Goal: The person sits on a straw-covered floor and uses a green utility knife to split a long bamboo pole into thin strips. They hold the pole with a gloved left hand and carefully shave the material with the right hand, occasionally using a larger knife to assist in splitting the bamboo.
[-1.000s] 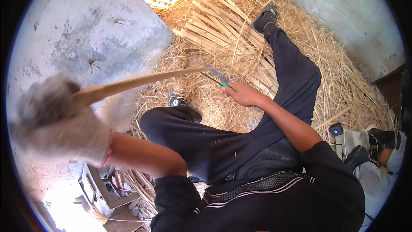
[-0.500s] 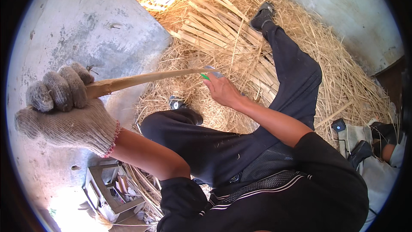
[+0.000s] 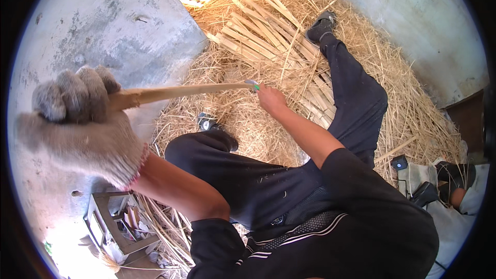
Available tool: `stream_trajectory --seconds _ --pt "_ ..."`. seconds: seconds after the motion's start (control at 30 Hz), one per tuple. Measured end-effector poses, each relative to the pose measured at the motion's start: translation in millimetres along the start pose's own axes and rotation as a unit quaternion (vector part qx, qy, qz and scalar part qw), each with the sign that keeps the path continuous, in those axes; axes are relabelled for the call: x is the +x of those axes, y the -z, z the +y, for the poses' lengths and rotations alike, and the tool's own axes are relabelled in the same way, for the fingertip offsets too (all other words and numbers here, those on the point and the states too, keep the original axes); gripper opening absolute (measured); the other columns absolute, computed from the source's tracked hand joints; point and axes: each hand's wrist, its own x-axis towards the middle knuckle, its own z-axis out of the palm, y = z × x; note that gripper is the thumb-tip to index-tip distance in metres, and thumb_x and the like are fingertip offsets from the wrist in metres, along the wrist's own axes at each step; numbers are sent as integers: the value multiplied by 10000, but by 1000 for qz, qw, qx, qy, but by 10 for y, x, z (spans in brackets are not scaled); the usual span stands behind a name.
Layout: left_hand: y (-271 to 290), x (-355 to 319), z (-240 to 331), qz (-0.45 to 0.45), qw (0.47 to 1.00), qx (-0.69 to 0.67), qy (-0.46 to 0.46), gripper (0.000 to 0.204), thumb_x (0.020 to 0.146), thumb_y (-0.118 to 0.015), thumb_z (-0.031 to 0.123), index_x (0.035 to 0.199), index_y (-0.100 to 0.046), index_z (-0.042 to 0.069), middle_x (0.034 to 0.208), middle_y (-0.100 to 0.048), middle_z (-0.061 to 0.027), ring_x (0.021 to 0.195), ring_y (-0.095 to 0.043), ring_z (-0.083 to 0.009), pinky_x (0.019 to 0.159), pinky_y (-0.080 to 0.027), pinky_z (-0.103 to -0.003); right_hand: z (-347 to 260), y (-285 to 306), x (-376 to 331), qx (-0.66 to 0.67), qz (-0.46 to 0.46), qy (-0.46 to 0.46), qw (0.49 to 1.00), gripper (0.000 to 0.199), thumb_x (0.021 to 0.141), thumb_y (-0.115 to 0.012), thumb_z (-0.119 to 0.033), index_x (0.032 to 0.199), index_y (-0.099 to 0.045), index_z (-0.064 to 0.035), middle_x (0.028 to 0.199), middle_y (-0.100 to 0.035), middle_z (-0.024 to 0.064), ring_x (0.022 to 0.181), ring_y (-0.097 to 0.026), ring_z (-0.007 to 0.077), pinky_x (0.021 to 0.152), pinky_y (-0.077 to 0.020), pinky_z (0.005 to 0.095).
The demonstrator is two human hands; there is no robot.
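Up close at the left, nearest the camera, it's the gloved left hand, fingers wrapped tight round one end of a pale wooden strip. And look at the line of it: the long axis runs out to the wearer's right, almost level across the view with a gentle bow, straight from that fist toward the bare right hand. At the far tip, the right hand has its fingers curled round a small green-handled tool, a glint of metal just where the strip ends. So the left hand owns the thick end, the right hand is nearer the tip, and the strip spans the gap between them. Metal on wood? They overlap from this angle, but contact I cannot call. Most of the handle is lost in the right fist, the gripped end disappears inside the left, and the left thumb side is smeared with blur. Lower down, dark-trousered legs are spread wide; at the right, another person's pale-clad leg is cut off by the black rim. Farther out, loose straw, then a heap of flat strips, some half buried.
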Motion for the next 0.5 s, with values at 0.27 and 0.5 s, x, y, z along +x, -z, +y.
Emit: stream_trajectory --seconds 0.27,0.5 --pt "295 16 108 35 999 12 -32 522 978 -335 485 564 -260 176 475 -220 37 415 -209 -103 443 -258 -258 1297 -263 151 -306 -48 -50 950 170 871 -576 -208 903 -683 -80 861 -691 124 761 -688 248 548 -517 445" --pt "298 72 -30 97 986 114 -77 509 978 -280 473 551 -267 196 477 -229 27 383 -238 -93 414 -323 -285 718 374 -466 104 35 -6 994 343 999 -392 -332 1159 -464 -38 680 -617 258 714 -664 394 650 -517 497"
